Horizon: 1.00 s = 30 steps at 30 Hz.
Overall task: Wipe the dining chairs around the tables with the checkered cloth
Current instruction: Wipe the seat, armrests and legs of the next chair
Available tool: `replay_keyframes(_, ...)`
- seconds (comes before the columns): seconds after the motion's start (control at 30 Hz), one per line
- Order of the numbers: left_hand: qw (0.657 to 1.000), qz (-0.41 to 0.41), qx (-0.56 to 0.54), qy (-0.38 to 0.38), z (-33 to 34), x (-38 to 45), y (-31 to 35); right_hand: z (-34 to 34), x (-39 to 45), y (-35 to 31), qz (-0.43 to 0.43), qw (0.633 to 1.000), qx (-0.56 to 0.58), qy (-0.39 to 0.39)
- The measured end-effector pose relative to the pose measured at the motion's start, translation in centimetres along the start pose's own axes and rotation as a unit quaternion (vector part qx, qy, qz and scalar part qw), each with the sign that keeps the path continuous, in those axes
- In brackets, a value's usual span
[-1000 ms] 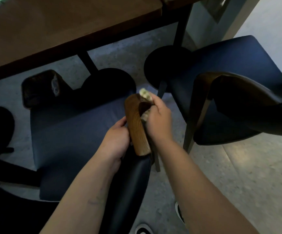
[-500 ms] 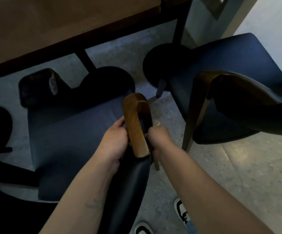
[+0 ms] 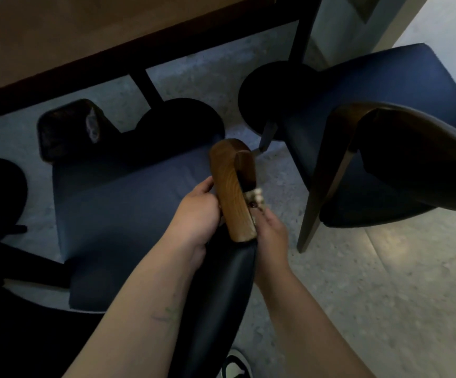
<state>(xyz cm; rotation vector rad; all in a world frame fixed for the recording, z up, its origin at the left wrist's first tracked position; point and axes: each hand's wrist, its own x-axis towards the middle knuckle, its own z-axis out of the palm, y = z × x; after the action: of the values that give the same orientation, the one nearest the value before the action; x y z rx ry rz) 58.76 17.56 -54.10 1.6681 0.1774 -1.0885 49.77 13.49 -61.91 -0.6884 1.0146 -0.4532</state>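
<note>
**Wiping the wooden armrest, one hand bracing, one hand rubbing**

Our left hand [image 3: 196, 214] is curled round the inner side of the wooden armrest [image 3: 233, 192], holding it firm. Our right hand [image 3: 271, 233] is on the outer side, fingers bunched around the checkered cloth [image 3: 255, 199], which peeks out pale and crumpled right against the wood, just under the curved front end.

Going left to right: there's a round black table base on the floor at the far left, then the blue seat [image 3: 117, 214] of the chair we're working on, the armrest in the middle, and a second chair [image 3: 385, 126] off to the right, near but not touching. The table [image 3: 85, 42] runs across the top.

For doing this bit well, we'd say keep the left hand braced so the chair doesn't rock, and drag the cloth the full length of the arm, wrapping it over the curve and the underside too. Probably worth refolding the cloth so more of it meets the wood. The dark padded backrest [image 3: 221, 296] below looks like the next surface.
</note>
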Motion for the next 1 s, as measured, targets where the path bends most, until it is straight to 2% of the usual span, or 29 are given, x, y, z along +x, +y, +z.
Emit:
replay_keyframes(0.1, 1.000, -0.004, 0.004, 0.005, 0.0, 0.1, -0.1, -0.3, -2.0, -1.4, -0.102, 0.993, -0.061, -0.002)
replay_keyframes(0.27, 1.000, 0.010, 0.011, 0.009, 0.2, -0.3, 0.2, -0.8, -7.3, -4.9, -0.222, 0.967, -0.061, -0.110)
replay_keyframes(0.33, 1.000, 0.019, 0.018, 0.004, 0.2, -0.8, 0.6, -0.7, -8.6, -5.6, -0.295, 0.938, -0.119, -0.141)
replay_keyframes(0.43, 0.998, 0.037, 0.053, -0.025, -0.3, -1.4, 0.8, 0.3, -8.5, -6.4, -0.341, 0.894, -0.225, -0.184)
replay_keyframes(0.57, 0.981, 0.075, 0.179, -0.015, -1.8, -3.1, 0.6, 0.4, -7.2, -8.0, -0.415, 0.780, -0.411, -0.227)
replay_keyframes(0.63, 0.960, 0.105, 0.260, 0.010, -2.8, -4.5, -0.2, 0.0, -7.2, -8.7, -0.423, 0.739, -0.465, -0.241)
replay_keyframes(0.73, 0.898, 0.185, 0.395, 0.055, -6.2, -9.0, -2.6, 0.4, -8.2, -9.3, -0.420, 0.698, -0.520, -0.257)
replay_keyframes(0.8, 0.860, 0.239, 0.449, 0.035, -9.4, -12.9, -4.4, 0.6, -9.3, -9.3, -0.423, 0.678, -0.547, -0.250)
replay_keyframes(0.87, 0.831, 0.239, 0.502, -0.005, -12.8, -16.3, -5.6, 0.5, -10.6, -9.2, -0.425, 0.668, -0.569, -0.223)
replay_keyframes(0.93, 0.807, 0.210, 0.552, -0.011, -15.8, -18.1, -6.3, 0.7, -12.3, -8.9, -0.442, 0.655, -0.583, -0.188)
replay_keyframes(1.0, 0.785, 0.200, 0.586, 0.006, -17.3, -19.1, -6.5, 1.1, -14.5, -7.4, -0.498, 0.602, -0.598, -0.179)
